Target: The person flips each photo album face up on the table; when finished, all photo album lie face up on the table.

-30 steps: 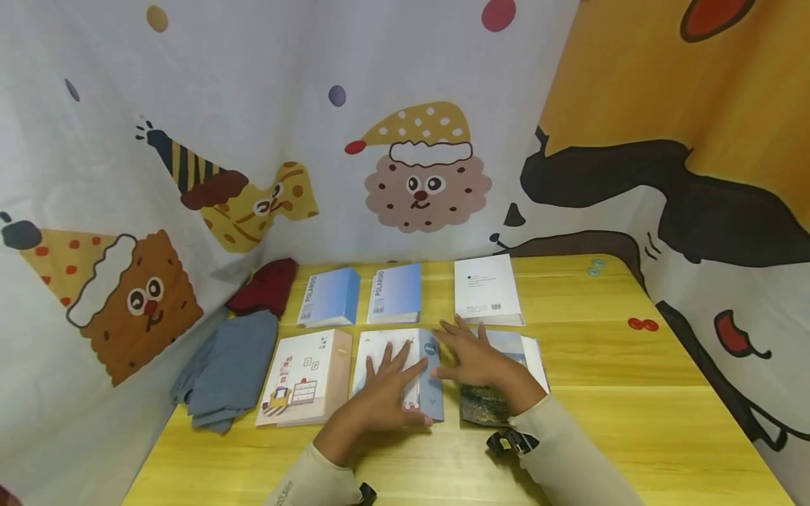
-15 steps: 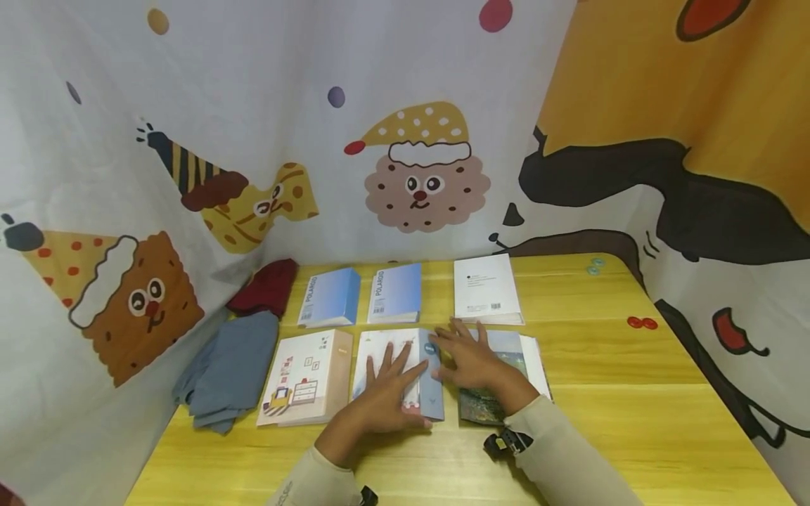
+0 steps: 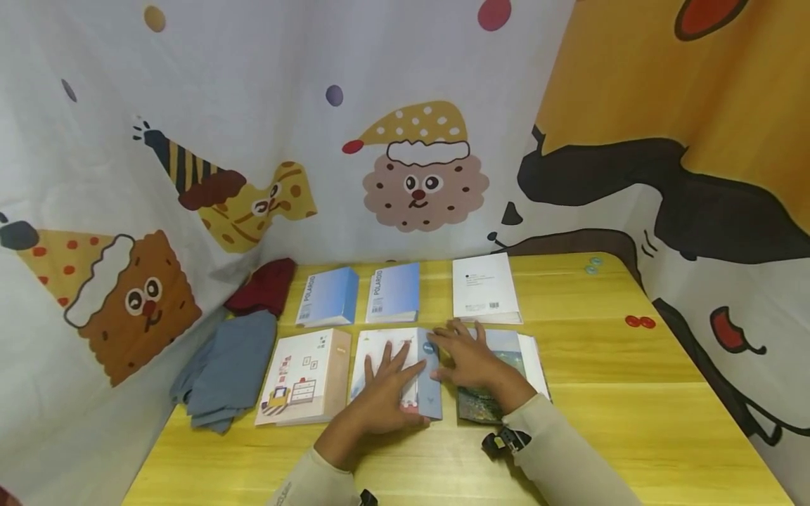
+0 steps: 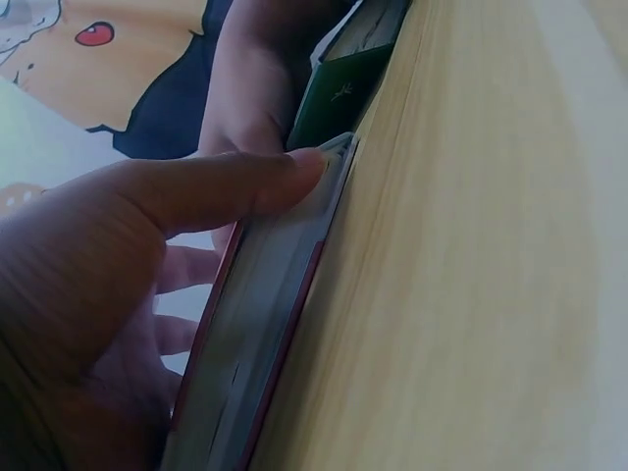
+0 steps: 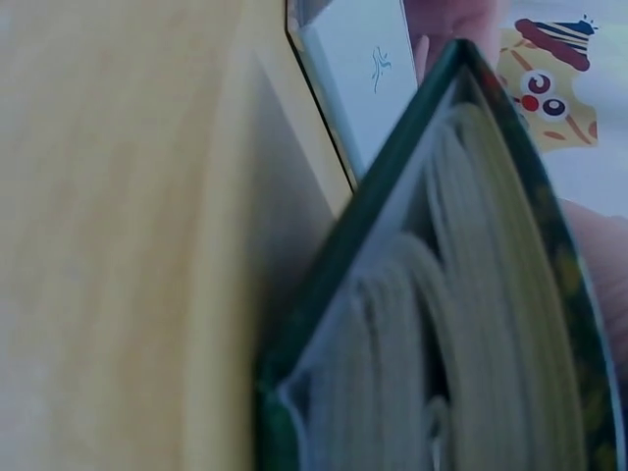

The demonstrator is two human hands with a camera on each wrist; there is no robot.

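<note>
My left hand rests with spread fingers on a white photo album with a blue spine. In the left wrist view, the thumb lies along the near edge of this album. To the right, my right hand lies over a dark green photo album with a landscape cover, its fingertips reaching the neighbouring blue spine. The right wrist view looks onto the green album's page ends, with the pale spine of the other album beyond. A narrow gap separates the two albums at the near side.
Left of the hands lies an album with a pink spine. Behind are two blue Polaroid albums and a white book. Grey-blue cloth and dark red cloth sit at the table's left edge, against a printed curtain.
My right hand has shifted very slightly toward me over the green album. The left hand and the albums stay practically where they were.
</note>
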